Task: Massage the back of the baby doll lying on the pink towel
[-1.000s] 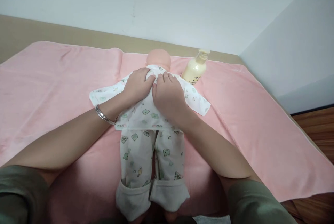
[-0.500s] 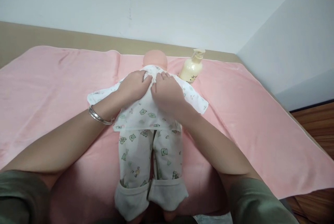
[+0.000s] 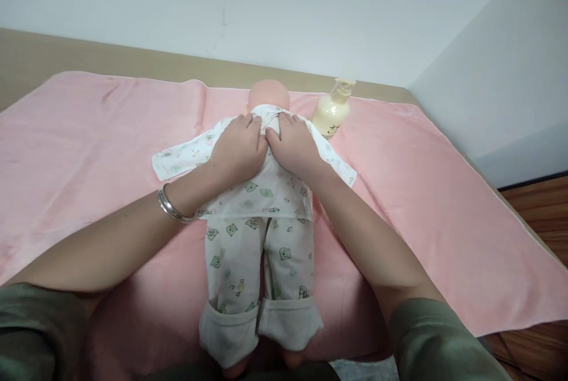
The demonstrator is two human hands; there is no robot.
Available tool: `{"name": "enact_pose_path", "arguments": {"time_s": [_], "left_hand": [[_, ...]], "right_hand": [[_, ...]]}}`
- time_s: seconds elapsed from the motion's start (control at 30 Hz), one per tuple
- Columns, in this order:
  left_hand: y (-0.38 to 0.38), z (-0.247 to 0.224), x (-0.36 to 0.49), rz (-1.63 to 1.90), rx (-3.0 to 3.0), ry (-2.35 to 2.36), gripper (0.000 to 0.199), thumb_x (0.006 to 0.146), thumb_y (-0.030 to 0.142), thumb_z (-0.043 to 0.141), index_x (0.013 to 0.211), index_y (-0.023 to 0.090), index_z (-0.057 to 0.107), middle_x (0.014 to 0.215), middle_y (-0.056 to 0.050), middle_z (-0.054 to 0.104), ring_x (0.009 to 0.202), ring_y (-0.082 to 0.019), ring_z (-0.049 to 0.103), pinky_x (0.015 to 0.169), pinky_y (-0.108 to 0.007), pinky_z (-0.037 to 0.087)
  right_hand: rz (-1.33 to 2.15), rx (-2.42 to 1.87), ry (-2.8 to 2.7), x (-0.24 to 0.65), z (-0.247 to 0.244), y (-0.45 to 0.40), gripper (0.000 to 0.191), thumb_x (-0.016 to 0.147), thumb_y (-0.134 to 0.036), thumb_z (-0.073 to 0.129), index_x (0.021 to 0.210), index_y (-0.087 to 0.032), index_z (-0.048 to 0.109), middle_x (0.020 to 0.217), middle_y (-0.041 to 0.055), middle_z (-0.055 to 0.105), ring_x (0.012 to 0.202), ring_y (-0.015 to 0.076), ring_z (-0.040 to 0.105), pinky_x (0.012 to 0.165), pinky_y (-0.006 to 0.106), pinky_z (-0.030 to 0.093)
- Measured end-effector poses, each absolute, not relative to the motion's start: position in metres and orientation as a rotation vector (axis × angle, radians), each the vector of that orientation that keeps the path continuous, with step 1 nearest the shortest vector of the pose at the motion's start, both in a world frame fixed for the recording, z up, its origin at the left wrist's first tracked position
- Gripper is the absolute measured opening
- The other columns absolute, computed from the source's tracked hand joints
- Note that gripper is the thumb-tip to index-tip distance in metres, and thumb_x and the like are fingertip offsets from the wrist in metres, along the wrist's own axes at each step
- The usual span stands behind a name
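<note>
A doll (image 3: 268, 94) in a white printed top (image 3: 266, 200) and printed trousers (image 3: 235, 262) with turned-up cuffs lies on a pink blanket (image 3: 444, 203), its head toward the wall. My left hand (image 3: 239, 147) rests on the left of the doll's upper back, fingers stretched out toward its neck. Flat on the right of the upper back lies my right hand (image 3: 295, 147). The two thumbs are close together over the middle. Neither hand holds anything. A silver bangle circles my left wrist.
A cream pump bottle (image 3: 332, 110) stands on the blanket to the right of the doll's head. Behind the blanket runs the beige surface's edge (image 3: 146, 61) against a pale wall (image 3: 288, 8). Brown wood shows at the lower right.
Both hands have flattened on the doll's upper back, where before their fingers were bent inward on the cloth. The view has shifted slightly.
</note>
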State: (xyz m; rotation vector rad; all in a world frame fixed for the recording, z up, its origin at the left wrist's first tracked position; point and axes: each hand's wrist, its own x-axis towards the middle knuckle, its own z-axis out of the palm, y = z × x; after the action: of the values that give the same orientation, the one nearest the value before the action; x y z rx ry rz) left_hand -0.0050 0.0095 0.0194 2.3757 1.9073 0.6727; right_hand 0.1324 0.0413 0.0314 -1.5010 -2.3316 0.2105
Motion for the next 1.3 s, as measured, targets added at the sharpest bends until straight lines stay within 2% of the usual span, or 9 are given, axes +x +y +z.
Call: {"name": "enact_pose_path", "arguments": {"time_s": [0.17,0.27,0.37,0.47,0.67,0.87,1.0,1.13,1.3], "left_hand": [[0.026,0.016,-0.014,0.751,2.145,1.938,0.043,0.096,0.03,0.03,0.119,0.011,0.062,0.122,-0.02,0.067,0.119,-0.035,0.061,0.111,-0.053,0.047],[0.027,0.011,-0.014,0.824,2.116,1.93,0.042,0.096,0.031,0.032,0.12,0.015,0.063,0.125,-0.019,0.067,0.122,-0.034,0.061,0.114,-0.052,0.046],[0.026,0.005,-0.013,0.915,2.089,1.903,0.052,0.097,0.034,0.032,0.136,0.012,0.058,0.142,-0.018,0.062,0.135,-0.034,0.055,0.121,-0.051,0.04],[0.026,0.002,-0.012,0.934,2.075,1.914,0.06,0.096,0.037,0.031,0.144,0.008,0.054,0.147,-0.018,0.06,0.139,-0.033,0.052,0.124,-0.05,0.037],[0.028,0.003,-0.014,0.911,2.077,1.923,0.062,0.096,0.037,0.032,0.145,0.005,0.053,0.149,-0.019,0.058,0.141,-0.032,0.051,0.125,-0.048,0.037],[0.016,0.008,-0.008,0.812,2.267,1.923,0.057,0.099,0.03,0.027,0.142,0.002,0.054,0.141,-0.024,0.061,0.134,-0.037,0.055,0.119,-0.053,0.041],[0.008,0.006,-0.005,0.837,2.35,1.938,0.056,0.1,0.028,0.028,0.144,0.001,0.051,0.147,-0.024,0.056,0.141,-0.038,0.049,0.123,-0.053,0.035],[0.018,0.009,-0.012,0.813,2.236,1.884,0.057,0.099,0.032,0.03,0.143,0.004,0.052,0.145,-0.022,0.058,0.138,-0.036,0.052,0.122,-0.052,0.038],[0.032,0.014,-0.019,0.817,2.114,1.843,0.046,0.094,0.03,0.033,0.122,0.012,0.064,0.123,-0.019,0.069,0.121,-0.035,0.062,0.113,-0.052,0.047]], "right_hand": [[0.026,-1.487,-2.436,0.121,0.035,0.01,0.048,0.102,-0.018,0.033,0.136,0.008,0.056,0.142,0.0307,0.059,0.14,0.0411,0.051,0.121,0.053,0.038],[0.07,-1.449,-2.446,0.122,0.034,0.01,0.047,0.101,-0.017,0.034,0.134,0.006,0.058,0.143,0.0287,0.06,0.142,0.038,0.05,0.124,0.05,0.037],[0.206,-1.4,-2.42,0.129,0.029,0.028,0.053,0.103,-0.023,0.033,0.145,0.003,0.051,0.156,0.0244,0.051,0.15,0.0348,0.042,0.128,0.05,0.033],[0.299,-1.387,-2.38,0.134,0.024,0.046,0.06,0.106,-0.029,0.031,0.157,0.001,0.037,0.166,0.0216,0.038,0.158,0.0321,0.03,0.132,0.051,0.025],[0.314,-1.415,-2.35,0.133,0.02,0.048,0.062,0.105,-0.029,0.035,0.158,0.002,0.036,0.167,0.0216,0.036,0.159,0.0324,0.029,0.134,0.05,0.02],[0.328,-1.343,-2.351,0.138,0.019,0.05,0.062,0.103,-0.031,0.033,0.157,0.001,0.038,0.167,0.0218,0.035,0.159,0.0298,0.03,0.132,0.05,0.024],[0.302,-1.322,-2.362,0.14,0.019,0.053,0.06,0.102,-0.03,0.034,0.152,0.002,0.043,0.165,0.0234,0.039,0.157,0.0312,0.033,0.131,0.05,0.026],[0.256,-1.386,-2.382,0.134,0.022,0.043,0.062,0.104,-0.029,0.033,0.156,0.004,0.037,0.165,0.0236,0.038,0.157,0.0332,0.033,0.132,0.051,0.025],[0.1,-1.479,-2.39,0.12,0.028,0.015,0.059,0.103,-0.02,0.035,0.155,0.007,0.038,0.161,0.0271,0.042,0.154,0.0397,0.036,0.129,0.055,0.027]]}}
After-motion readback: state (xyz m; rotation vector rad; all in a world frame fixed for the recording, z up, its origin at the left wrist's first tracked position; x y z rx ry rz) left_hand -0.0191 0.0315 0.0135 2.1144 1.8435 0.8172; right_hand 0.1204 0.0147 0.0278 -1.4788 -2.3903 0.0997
